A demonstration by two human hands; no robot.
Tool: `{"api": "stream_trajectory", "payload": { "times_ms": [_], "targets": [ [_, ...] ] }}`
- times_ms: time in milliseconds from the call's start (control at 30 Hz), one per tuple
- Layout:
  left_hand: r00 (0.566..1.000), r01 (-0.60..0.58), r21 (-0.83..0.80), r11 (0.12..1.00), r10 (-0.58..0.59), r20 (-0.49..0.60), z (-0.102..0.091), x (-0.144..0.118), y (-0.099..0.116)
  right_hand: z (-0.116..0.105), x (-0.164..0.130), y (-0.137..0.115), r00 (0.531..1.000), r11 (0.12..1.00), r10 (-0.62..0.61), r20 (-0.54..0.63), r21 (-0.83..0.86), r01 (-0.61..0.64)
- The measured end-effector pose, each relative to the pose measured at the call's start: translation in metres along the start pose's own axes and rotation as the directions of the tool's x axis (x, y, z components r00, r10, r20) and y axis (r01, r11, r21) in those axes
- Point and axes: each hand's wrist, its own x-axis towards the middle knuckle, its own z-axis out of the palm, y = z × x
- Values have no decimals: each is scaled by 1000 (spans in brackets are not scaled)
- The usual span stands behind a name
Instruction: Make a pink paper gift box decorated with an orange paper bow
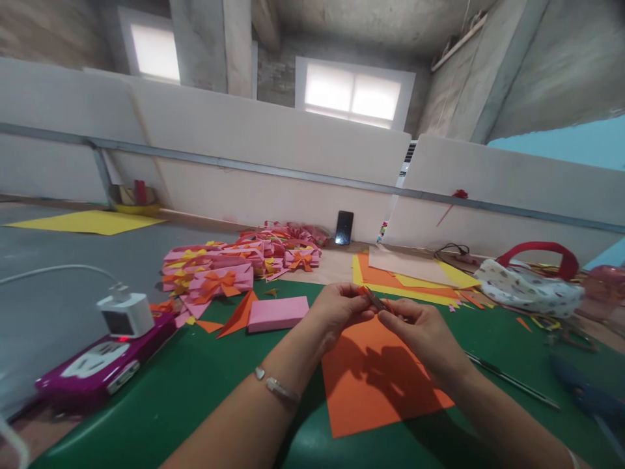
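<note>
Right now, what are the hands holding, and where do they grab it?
A small orange paper piece, pinched at its ends between the fingers of the left hand and right hand.

matt orange paper sheet point(375, 384), glossy purple plastic power strip point(105, 366)

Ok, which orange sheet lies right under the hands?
The big orange sheet on the green mat, lying alone; the other orange sheet sits farther back in a stack with yellow ones.
</note>
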Motion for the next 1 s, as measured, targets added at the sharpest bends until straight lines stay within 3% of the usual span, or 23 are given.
{"api": "stream_trajectory", "payload": {
  "times_ms": [1000],
  "targets": [
    [999, 33, -52, 998, -33, -3, -3, 3, -2, 0, -1, -1, 1000, 1000, -14, -2, 7, 14]
  ]
}}
